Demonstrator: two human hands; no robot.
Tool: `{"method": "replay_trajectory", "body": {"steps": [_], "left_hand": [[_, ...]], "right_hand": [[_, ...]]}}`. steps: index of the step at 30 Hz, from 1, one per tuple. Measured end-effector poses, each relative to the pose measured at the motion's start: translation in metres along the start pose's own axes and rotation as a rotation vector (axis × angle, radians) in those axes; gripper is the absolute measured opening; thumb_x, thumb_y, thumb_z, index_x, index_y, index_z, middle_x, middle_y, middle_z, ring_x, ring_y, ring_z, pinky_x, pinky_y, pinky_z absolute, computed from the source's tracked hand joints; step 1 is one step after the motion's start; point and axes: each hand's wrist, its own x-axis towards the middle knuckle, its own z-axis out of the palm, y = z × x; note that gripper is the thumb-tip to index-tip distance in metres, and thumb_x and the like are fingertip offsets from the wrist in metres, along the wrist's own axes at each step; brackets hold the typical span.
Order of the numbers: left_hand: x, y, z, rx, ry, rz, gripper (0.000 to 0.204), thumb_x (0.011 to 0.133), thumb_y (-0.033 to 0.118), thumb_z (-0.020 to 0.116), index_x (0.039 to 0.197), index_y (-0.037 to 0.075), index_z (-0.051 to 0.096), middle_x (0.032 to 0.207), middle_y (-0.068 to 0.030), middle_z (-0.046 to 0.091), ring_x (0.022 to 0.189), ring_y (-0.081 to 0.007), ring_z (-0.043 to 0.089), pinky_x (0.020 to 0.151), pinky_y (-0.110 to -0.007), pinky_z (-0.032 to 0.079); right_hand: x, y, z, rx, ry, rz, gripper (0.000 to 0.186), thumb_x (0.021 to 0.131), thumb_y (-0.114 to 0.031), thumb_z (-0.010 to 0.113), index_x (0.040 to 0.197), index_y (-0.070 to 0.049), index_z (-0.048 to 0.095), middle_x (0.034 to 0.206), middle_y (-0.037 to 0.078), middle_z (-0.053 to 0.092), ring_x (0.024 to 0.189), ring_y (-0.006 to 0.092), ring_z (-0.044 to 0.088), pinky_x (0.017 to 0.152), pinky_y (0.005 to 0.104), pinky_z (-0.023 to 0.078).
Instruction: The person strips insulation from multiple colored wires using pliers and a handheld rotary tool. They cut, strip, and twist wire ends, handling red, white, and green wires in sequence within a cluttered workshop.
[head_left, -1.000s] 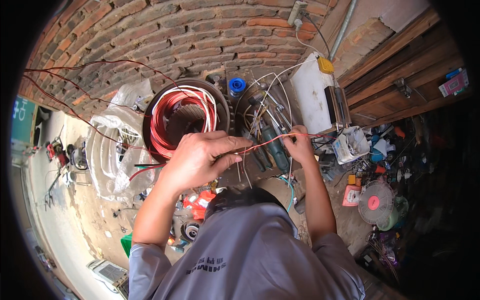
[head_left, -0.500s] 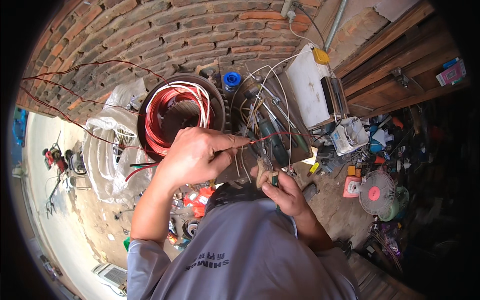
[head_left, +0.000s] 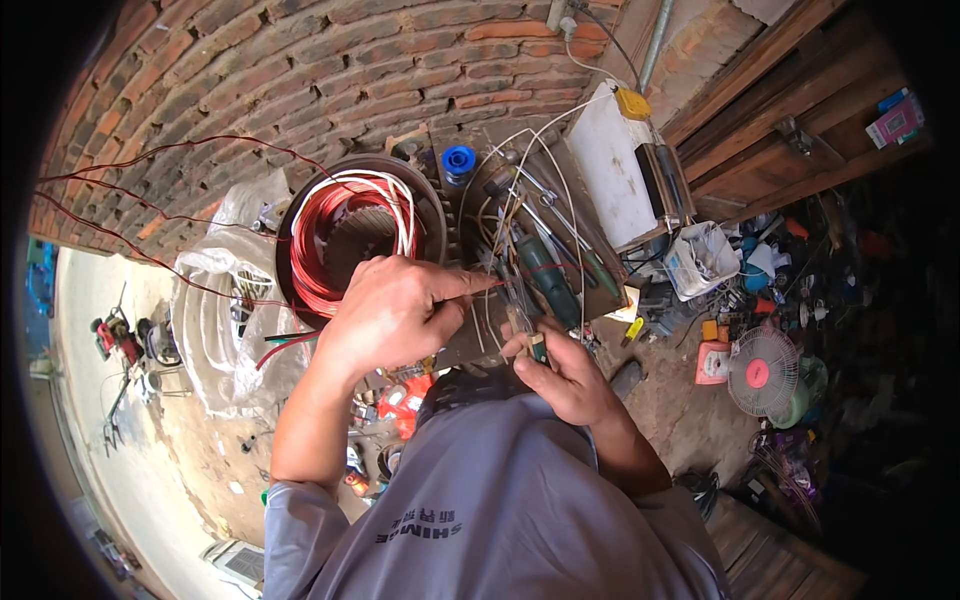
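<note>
My left hand (head_left: 395, 310) is closed in a pinch on a thin red wire, its index finger stretched to the right; the wire's pinched part is mostly hidden. In my right hand (head_left: 568, 375) is a pair of pliers (head_left: 517, 310) with green and tan grips, tilted upward. Their jaws lie beside my left fingertip, close to the wire; whether they bite on it I cannot tell. Behind my left hand sits a round dark motor housing (head_left: 433, 205) with a coil of red wire (head_left: 308, 250) and white sleeving (head_left: 405, 190) inside.
Screwdrivers and other hand tools (head_left: 548, 275) lie on the bench past the pliers, near a blue spool (head_left: 459, 162). A white panel (head_left: 612, 170) leans at the right. Clear plastic sheeting (head_left: 215, 320) is left of the housing. A fan (head_left: 762, 372) stands among floor clutter.
The pliers have moved up and slightly left, bringing the jaws nearer my left fingertip. Less of the red wire shows to the right. My left hand keeps its pinch; the view has shifted slightly.
</note>
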Motion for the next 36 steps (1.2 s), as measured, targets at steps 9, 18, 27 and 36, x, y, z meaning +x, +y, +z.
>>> {"method": "replay_trajectory", "body": {"steps": [9, 18, 27, 36], "left_hand": [[-0.002, -0.004, -0.001, -0.017, -0.017, 0.030, 0.041, 0.079, 0.008, 0.067, 0.116, 0.016, 0.082, 0.101, -0.0151, 0.078, 0.082, -0.0357, 0.074, 0.074, -0.045, 0.058], [0.001, 0.006, -0.006, 0.010, -0.090, -0.040, 0.044, 0.080, 0.008, 0.064, 0.119, 0.017, 0.081, 0.105, -0.0135, 0.079, 0.084, -0.0354, 0.074, 0.075, -0.045, 0.058], [0.019, 0.018, -0.052, -0.059, 0.078, 0.077, 0.027, 0.094, 0.024, 0.076, 0.113, 0.004, 0.079, 0.098, -0.0206, 0.077, 0.091, -0.0398, 0.075, 0.077, -0.046, 0.057], [0.144, 0.062, -0.015, 0.284, -0.795, 0.096, 0.032, 0.084, 0.027, 0.082, 0.107, 0.005, 0.081, 0.094, -0.0138, 0.080, 0.091, -0.0330, 0.076, 0.081, -0.043, 0.058]], "right_hand": [[0.008, -0.012, 0.004, -0.020, 0.039, 0.044, 0.015, 0.102, -0.008, 0.066, 0.113, 0.001, 0.068, 0.114, 0.011, 0.063, 0.101, 0.0187, 0.064, 0.088, 0.0331, 0.052], [0.009, -0.006, 0.001, -0.065, 0.046, 0.052, 0.015, 0.100, -0.009, 0.069, 0.110, 0.001, 0.066, 0.108, 0.010, 0.065, 0.098, 0.0176, 0.064, 0.086, 0.0336, 0.052], [0.010, -0.001, 0.007, 0.097, 0.137, 0.045, 0.043, 0.096, 0.001, 0.070, 0.131, -0.001, 0.045, 0.115, 0.009, 0.062, 0.100, 0.0117, 0.060, 0.091, 0.0296, 0.050], [0.013, -0.004, 0.010, 0.066, 0.107, 0.042, 0.043, 0.096, 0.004, 0.064, 0.134, -0.001, 0.044, 0.116, 0.008, 0.062, 0.102, 0.0109, 0.059, 0.091, 0.0291, 0.049]]}}
